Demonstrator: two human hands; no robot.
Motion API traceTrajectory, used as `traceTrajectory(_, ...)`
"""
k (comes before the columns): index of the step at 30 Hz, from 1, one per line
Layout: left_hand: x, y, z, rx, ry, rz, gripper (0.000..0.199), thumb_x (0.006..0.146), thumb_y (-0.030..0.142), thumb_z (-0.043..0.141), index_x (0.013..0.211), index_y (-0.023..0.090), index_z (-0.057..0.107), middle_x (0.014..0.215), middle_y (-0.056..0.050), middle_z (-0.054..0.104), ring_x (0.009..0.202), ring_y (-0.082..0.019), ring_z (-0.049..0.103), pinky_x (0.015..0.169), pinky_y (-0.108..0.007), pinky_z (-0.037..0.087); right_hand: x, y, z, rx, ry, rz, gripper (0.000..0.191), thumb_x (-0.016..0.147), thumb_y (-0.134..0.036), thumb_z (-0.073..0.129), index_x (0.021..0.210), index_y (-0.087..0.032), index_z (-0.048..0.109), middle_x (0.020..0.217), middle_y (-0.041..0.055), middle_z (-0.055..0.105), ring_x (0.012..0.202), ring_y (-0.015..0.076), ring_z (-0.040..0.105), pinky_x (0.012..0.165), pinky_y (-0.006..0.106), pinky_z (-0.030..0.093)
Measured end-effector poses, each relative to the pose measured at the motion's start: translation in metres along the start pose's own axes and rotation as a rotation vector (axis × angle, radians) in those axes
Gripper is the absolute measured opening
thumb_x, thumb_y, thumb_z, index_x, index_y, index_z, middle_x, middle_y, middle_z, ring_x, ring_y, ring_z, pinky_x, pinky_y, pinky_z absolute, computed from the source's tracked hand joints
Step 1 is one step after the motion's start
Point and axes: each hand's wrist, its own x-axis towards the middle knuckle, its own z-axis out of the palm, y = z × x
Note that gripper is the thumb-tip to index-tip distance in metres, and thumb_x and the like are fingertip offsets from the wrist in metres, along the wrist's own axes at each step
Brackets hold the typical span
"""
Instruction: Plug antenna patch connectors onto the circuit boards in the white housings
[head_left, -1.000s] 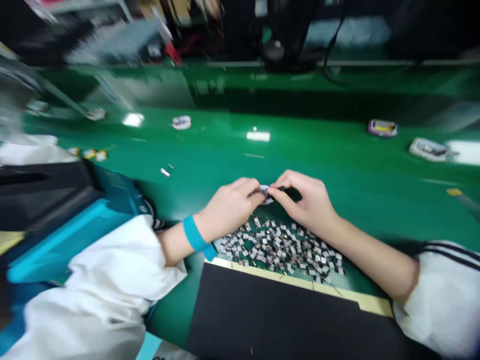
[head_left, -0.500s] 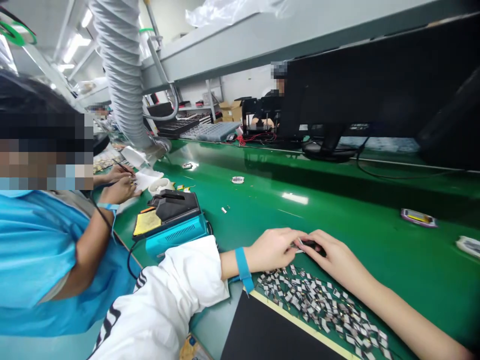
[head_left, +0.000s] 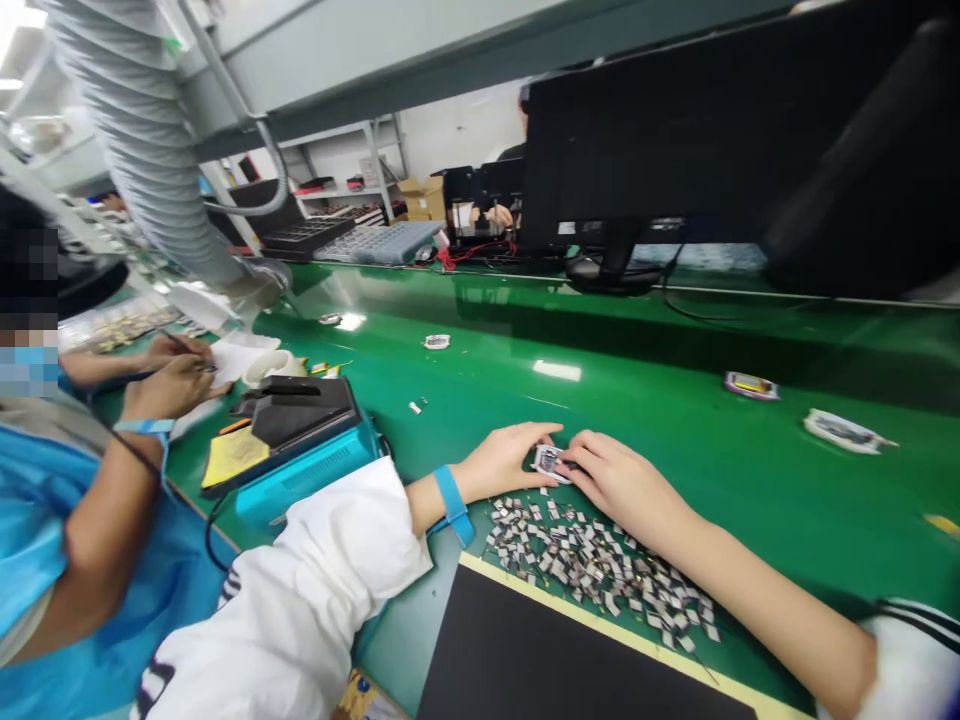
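My left hand (head_left: 504, 462), with a blue strap round its wrist, grips a small white-rimmed electronic housing (head_left: 550, 462) between thumb and fingers. Parts inside the housing are too small to make out. From the other side my right hand (head_left: 628, 482) reaches in, fingers closed at the housing's right edge. Something dark shows at its fingertips, mostly hidden. Just below both hands a pile of small silvery parts with thin leads (head_left: 600, 560) spreads over the green mat (head_left: 480, 400).
A black sheet with a yellow edge (head_left: 540, 650) lies in front. To the left stands a blue soldering station (head_left: 315, 470), beside a co-worker's hands (head_left: 169, 380). More housings (head_left: 844, 430) lie at right and farther back. A monitor (head_left: 705, 150) stands behind.
The view has swung right. My hands have drawn slightly apart, and the white-rimmed housing between them now shows its open face. The right fingers have shifted to its right edge.
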Motion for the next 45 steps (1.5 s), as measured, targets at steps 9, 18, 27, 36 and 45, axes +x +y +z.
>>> traceTrajectory(9,-0.001,0.003,-0.001,-0.048,0.15,0.01,0.055,0.072,0.025,0.064,0.119,0.017,0.038,0.096,-0.004,0.055,0.089,-0.016,0.054,0.082,-0.03,0.046,0.013,-0.007,-0.006,-0.084,0.022,0.118,0.002,0.075,-0.013,0.055,0.076,-0.011,0.054,0.073,0.003,0.053,0.069,0.0145,0.052,0.063,0.026,0.047)
traceTrajectory(18,-0.002,0.003,0.001,-0.223,0.146,-0.023,0.062,0.067,0.024,0.069,0.12,0.017,0.037,0.1,-0.004,0.058,0.086,-0.013,0.058,0.082,-0.026,0.049,0.013,-0.006,-0.008,-0.189,0.131,-0.022,0.019,0.083,-0.018,0.044,0.069,-0.013,0.056,0.069,0.0048,0.05,0.065,0.0157,0.044,0.06,0.029,0.036)
traceTrajectory(27,-0.003,0.012,0.001,-0.304,0.107,-0.045,0.062,0.065,0.023,0.07,0.118,0.015,0.039,0.099,-0.005,0.058,0.084,-0.013,0.059,0.082,-0.025,0.049,0.01,-0.007,0.003,0.04,0.241,0.018,0.018,0.085,-0.02,0.045,0.075,-0.012,0.057,0.072,0.0036,0.053,0.068,0.0113,0.048,0.063,0.023,0.042)
traceTrajectory(36,-0.003,0.013,0.004,-0.168,0.214,-0.088,0.057,0.064,0.026,0.071,0.112,0.017,0.042,0.098,-0.005,0.06,0.087,-0.016,0.059,0.082,-0.029,0.05,0.009,-0.005,-0.008,0.116,0.155,0.033,0.02,0.083,-0.012,0.041,0.088,-0.012,0.061,0.079,0.0077,0.054,0.073,0.0175,0.047,0.061,0.03,0.044)
traceTrajectory(45,-0.001,0.014,0.006,-0.251,0.206,-0.117,0.057,0.062,0.022,0.072,0.11,0.015,0.043,0.094,-0.004,0.061,0.084,-0.014,0.06,0.081,-0.027,0.051,0.014,-0.006,0.001,0.357,0.203,0.181,0.01,0.076,-0.005,0.052,0.073,-0.013,0.057,0.073,0.0018,0.057,0.07,0.0113,0.053,0.065,0.023,0.044)
